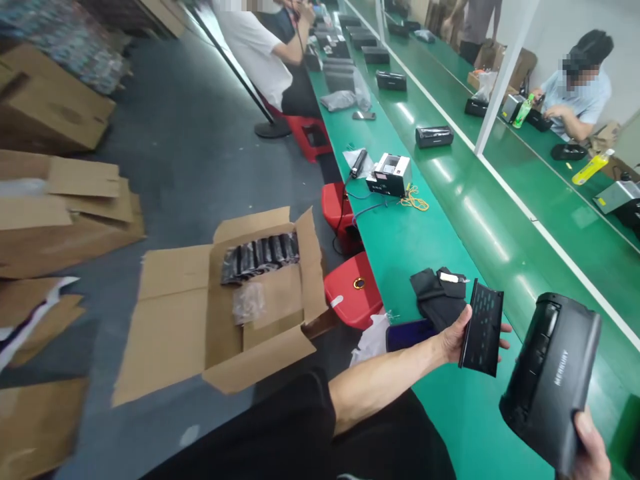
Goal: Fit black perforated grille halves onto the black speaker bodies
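Note:
My left hand [456,335] grips a flat black perforated panel [483,328] with slots in its upper part, fingers wrapped behind it. In my right hand [590,443], at the lower right, is a black speaker-like device [560,373] with rounded ends and the word MERKURY on its face. The device is tilted, and the panel is held beside it, apart from it. Just beyond my left hand, black cloth-like pouches [437,297] lie on the green table [430,233]. A dark blue phone-like object [407,335] lies partly under my forearm.
An open cardboard box [173,313] on the floor holds several wrapped black pieces. Red stools [353,293] stand along the table. A black-and-white boxy unit [391,175] sits farther up. More black devices [434,137] line the green conveyor. Co-workers [575,93] sit across and farther along.

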`<state>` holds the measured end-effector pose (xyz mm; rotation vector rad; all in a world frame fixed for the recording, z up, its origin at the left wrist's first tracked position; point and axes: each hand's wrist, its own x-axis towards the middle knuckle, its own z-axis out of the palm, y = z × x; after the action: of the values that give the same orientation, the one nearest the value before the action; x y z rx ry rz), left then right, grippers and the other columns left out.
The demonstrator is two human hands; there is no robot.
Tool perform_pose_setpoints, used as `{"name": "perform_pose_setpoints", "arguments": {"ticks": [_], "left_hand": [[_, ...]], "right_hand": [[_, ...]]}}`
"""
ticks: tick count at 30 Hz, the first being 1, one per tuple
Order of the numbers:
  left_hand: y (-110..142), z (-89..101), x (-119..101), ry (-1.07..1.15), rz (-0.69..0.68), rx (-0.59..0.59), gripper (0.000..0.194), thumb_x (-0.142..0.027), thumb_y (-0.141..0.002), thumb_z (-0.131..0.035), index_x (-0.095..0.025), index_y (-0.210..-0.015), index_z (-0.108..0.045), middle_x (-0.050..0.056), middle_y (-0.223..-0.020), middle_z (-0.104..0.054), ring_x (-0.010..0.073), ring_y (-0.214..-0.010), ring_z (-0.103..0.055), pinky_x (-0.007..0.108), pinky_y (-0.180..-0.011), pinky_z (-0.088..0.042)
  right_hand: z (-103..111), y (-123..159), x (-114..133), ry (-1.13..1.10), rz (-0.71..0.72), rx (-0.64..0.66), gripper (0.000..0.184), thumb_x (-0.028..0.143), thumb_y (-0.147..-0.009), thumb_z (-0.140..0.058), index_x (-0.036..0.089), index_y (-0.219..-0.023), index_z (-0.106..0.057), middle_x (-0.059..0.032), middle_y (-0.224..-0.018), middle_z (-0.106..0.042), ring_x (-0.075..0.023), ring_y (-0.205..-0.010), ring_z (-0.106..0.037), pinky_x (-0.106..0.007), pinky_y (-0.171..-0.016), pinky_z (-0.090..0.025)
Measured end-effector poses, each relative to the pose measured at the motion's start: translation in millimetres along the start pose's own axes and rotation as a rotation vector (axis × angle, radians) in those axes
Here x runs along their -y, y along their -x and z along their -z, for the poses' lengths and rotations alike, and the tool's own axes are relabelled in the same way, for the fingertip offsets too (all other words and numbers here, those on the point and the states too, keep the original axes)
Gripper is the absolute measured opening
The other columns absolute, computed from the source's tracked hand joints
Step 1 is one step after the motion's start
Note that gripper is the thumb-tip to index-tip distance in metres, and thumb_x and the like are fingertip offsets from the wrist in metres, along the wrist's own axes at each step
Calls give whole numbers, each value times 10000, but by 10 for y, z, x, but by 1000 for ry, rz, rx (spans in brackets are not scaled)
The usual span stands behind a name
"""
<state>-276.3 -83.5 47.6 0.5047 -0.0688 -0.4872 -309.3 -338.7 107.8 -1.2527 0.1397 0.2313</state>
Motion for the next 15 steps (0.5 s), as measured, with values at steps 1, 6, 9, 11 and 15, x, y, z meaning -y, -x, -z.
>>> {"name": "perform_pose_setpoints", "arguments": {"ticks": [1, 6, 9, 11, 15], "left_hand": [[-10, -19, 75, -18, 35, -14, 1118, -1004, -720, -610, -125, -1405, -701, 217, -1263, -771, 346, -1089, -758, 507, -999, -574], [-96, -321, 330, -115, 87, -132, 966, -993, -549, -752, -204, -1103, -828, 120, -1070, -826, 390, -1143, -745, 542, -1124, -516], [-123, -537, 363, -153, 59, -127, 964, -974, -461, -809, -209, -1046, -830, 121, -1024, -826, 430, -1241, -705, 561, -1190, -461], [-121, -641, 351, -161, 44, -108, 972, -970, -430, -824, -220, -1050, -832, 117, -1047, -826, 452, -1350, -642, 568, -1233, -410], [-93, -725, 317, -188, 3, -76, 963, -1005, -431, -788, -263, -1044, -841, 92, -1075, -827, 477, -1474, -533, 596, -1257, -347]], "right_hand": [[4, 30, 84, 124, 9, 12, 900, 585, -868, -764, 300, -1660, -445, -103, -1487, -672, -387, -1251, -699, -518, -1021, -593], [-197, 44, 493, 515, 38, 38, 1303, 665, -673, -899, 303, -1737, -239, -145, -1715, -418, -469, -1530, -431, -621, -1213, -391], [-363, 118, 594, 614, 74, 44, 1223, 680, -746, -850, 304, -1736, -236, -141, -1728, -388, -441, -1573, -365, -619, -1262, -301], [-408, 174, 606, 655, 80, 56, 1196, 682, -777, -827, 315, -1739, -219, -134, -1739, -364, -434, -1575, -361, -623, -1272, -275], [-317, 152, 517, 727, 48, 59, 1235, 714, -762, -818, 311, -1747, -191, -127, -1758, -331, -432, -1592, -335, -616, -1283, -260]]}}
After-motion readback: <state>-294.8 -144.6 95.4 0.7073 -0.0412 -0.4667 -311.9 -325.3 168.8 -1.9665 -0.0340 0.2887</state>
